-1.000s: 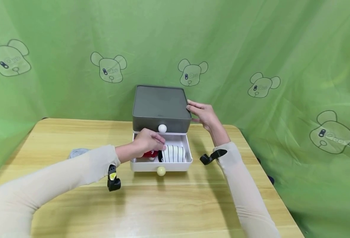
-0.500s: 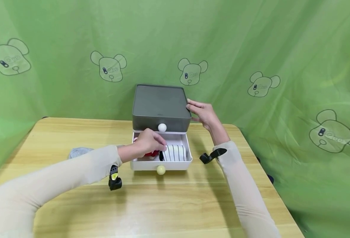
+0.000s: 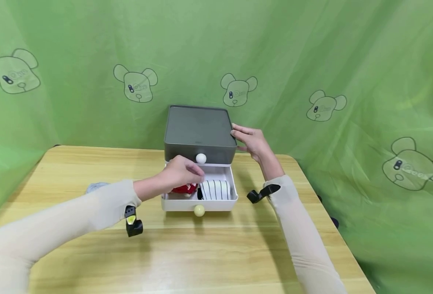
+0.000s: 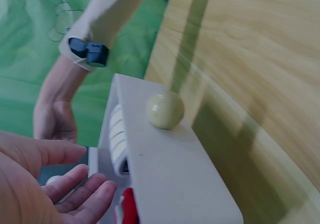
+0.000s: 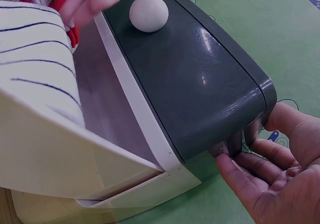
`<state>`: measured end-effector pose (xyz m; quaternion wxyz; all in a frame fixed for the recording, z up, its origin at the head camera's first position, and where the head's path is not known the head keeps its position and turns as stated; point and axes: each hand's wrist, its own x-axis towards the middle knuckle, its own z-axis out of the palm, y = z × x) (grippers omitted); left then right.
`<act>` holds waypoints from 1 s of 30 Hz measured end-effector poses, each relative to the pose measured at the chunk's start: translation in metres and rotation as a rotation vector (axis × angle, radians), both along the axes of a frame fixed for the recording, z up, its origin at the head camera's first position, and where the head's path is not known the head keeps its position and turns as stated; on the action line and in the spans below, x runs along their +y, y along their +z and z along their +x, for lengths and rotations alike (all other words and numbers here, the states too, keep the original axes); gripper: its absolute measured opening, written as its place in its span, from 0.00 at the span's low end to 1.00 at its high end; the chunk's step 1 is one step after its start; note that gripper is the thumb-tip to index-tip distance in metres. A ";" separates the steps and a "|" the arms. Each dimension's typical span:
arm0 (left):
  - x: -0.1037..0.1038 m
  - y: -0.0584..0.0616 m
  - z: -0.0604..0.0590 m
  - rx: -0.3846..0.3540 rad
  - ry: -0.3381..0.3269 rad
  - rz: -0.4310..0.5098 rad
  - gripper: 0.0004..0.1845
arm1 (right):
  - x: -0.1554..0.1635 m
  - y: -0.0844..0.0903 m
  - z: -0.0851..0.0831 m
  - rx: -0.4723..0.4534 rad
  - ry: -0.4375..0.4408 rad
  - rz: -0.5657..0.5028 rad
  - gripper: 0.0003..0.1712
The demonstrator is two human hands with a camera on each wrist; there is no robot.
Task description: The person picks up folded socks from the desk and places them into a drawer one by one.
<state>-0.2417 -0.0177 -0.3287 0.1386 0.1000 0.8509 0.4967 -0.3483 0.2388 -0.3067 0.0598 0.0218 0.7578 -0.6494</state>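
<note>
A two-tier drawer unit, its dark grey upper box (image 3: 199, 126) over a white lower part, stands on the table. The white lower drawer (image 3: 216, 205) is pulled out. Inside lie a folded white cloth with dark stripes (image 3: 216, 190) and a bunched red-and-white cloth (image 3: 185, 189); a dark bit shows between them. My left hand (image 3: 179, 174) hovers over the drawer, and the left wrist view shows its fingers (image 4: 82, 191) loosely extended with nothing between them. My right hand (image 3: 252, 141) rests its fingertips against the grey box's right side, as the right wrist view also shows.
A white knob (image 3: 201, 158) sits on the upper front, a pale yellow knob (image 3: 199, 210) on the lower drawer. Grey fabric (image 3: 97, 186) lies on the wooden table (image 3: 201, 257), partly behind my left sleeve. A green curtain (image 3: 201, 49) hangs close behind the unit.
My left hand has drawn slightly back to the left, away from the striped cloth, and more of the cloth's top shows. The right hand has kept its place on the box.
</note>
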 end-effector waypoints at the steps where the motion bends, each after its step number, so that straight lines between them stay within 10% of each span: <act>1: -0.003 0.002 0.002 -0.009 -0.007 0.013 0.10 | 0.000 0.000 0.001 -0.001 -0.003 0.000 0.28; 15: -0.036 0.000 0.038 -0.198 -0.178 0.230 0.17 | 0.001 0.003 0.003 0.019 0.014 0.019 0.28; 22: -0.036 -0.032 0.063 -0.276 -0.415 0.226 0.16 | 0.001 0.002 0.003 0.011 0.014 0.012 0.28; 30: -0.030 -0.084 0.069 -0.434 -0.349 0.370 0.22 | 0.000 0.001 0.001 0.008 0.009 0.008 0.28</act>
